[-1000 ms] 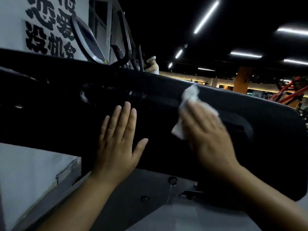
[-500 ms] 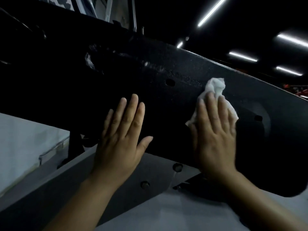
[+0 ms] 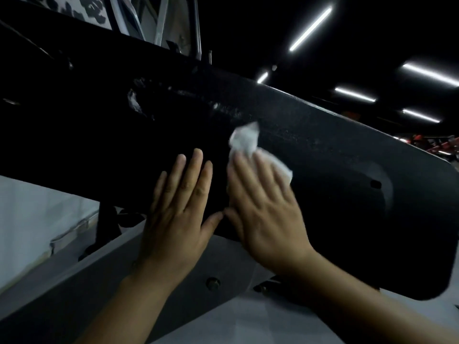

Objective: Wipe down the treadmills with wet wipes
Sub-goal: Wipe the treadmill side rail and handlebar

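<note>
Up close, a broad black textured treadmill panel (image 3: 335, 170) slants across the view, high at the far left and dropping to a rounded end at the right. The left hand (image 3: 178, 209) lies flat on its lower part, fingers straight and close together, thumb spread out to the right, holding nothing. Just beside it on the right, the right hand (image 3: 265, 219) also lies flat against the panel, its straight fingers pressing a crumpled white wet wipe (image 3: 244, 140) onto the black surface; the hand is slightly blurred. The wipe sits under the fingertips near the middle of the panel, with a bunched corner sticking out beyond them toward the panel's upper edge and another fold showing to the right of the fingers. The two thumb tips come nearly together at the panel's lower edge. Pale shiny smears (image 3: 135, 104) mark the panel up and left of the wipe. A small dark hole (image 3: 375, 184) sits in a shallow recess near the panel's right end. Below the hands runs a grey metal frame (image 3: 149, 294) with a round bolt (image 3: 212, 283). Long white strip lights (image 3: 310, 28) glow on the dark ceiling at the far right, and a white wall with black lettering (image 3: 82, 8) shows at the far left.
</note>
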Tool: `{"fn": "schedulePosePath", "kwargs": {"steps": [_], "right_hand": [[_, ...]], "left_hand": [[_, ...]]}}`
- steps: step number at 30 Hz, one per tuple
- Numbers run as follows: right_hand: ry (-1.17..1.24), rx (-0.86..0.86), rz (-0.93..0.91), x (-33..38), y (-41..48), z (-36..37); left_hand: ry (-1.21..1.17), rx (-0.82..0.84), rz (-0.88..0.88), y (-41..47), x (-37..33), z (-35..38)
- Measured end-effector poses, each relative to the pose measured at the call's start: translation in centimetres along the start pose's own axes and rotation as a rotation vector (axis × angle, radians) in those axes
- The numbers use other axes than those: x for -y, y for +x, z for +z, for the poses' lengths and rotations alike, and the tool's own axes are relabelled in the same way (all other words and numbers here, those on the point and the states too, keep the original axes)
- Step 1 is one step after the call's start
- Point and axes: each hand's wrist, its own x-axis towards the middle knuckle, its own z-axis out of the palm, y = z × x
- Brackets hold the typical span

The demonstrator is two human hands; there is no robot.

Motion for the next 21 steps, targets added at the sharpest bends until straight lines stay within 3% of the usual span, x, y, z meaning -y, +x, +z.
{"fn": "schedulePosePath", "kwargs": {"steps": [2,3,8,9,12,14,19,21], "right_hand": [[-0.078,0.065,-0.187,-1.0,-2.5,-0.4],[-0.091,0.071,-0.196,-2.1,-2.8,-0.9],[0.07,-0.047,0.315,-3.5,4.9,-3.2],[0.068,-0.044,0.285,-2.3,5.5,-2.9],[-0.002,0.074,-0.124,0.0,2.0,-1.1],[-0.032,0.105,-0.213,-1.7,0.0,-1.6],[0.1,-0.061,0.312,-3.5,7.7,-3.3],[0.084,-0.042,0.22,-0.8,8.7,-2.7]], "left_hand": [[0.012,-0.008,-0.027,-0.2,0.3,-0.3],[0.018,-0.01,-0.036,-0.2,0.4,-0.3],[0.008,-0.01,-0.062,-0.1,0.4,-0.3],[0.001,-0.011,-0.064,0.0,0.3,-0.4],[-0.009,-0.006,-0.079,0.2,0.9,-0.8],[0.006,0.013,-0.091,0.3,1.5,-1.2],[0.008,0.037,-0.075,0.8,1.7,-1.8],[-0.009,0.038,-0.068,1.0,1.9,-2.0]]}}
